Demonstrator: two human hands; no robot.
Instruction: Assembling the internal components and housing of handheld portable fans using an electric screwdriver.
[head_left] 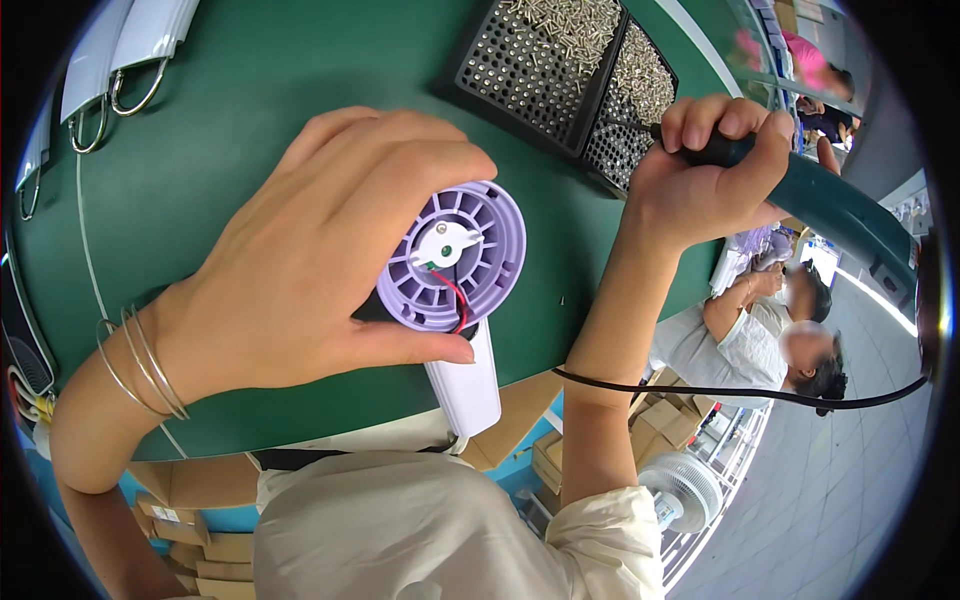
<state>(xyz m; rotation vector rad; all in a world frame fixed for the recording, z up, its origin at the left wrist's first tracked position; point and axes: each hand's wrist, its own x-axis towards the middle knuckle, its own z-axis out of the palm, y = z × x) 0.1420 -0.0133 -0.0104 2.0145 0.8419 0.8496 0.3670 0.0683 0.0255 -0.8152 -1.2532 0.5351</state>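
On the green table, my left hand (310,245) is closed around the round purple head of a small handheld fan (510,245). Its slatted inside faces up, with a white hub (447,246), a visible screw and a red and a black wire. A white handle (468,385) runs from the head toward my body. My right hand (715,180) grips a dark green electric screwdriver (850,215) by its black front. The tool lies sideways, its thin bit over a black perforated screw tray (595,150) filled with small silvery screws.
White parts with metal loops (140,50) lie at the far left. A black cord (740,392) crosses my right forearm. Cardboard boxes (225,560) stand below the table edge. Co-workers (745,340) sit at the right, near a standing fan (685,490).
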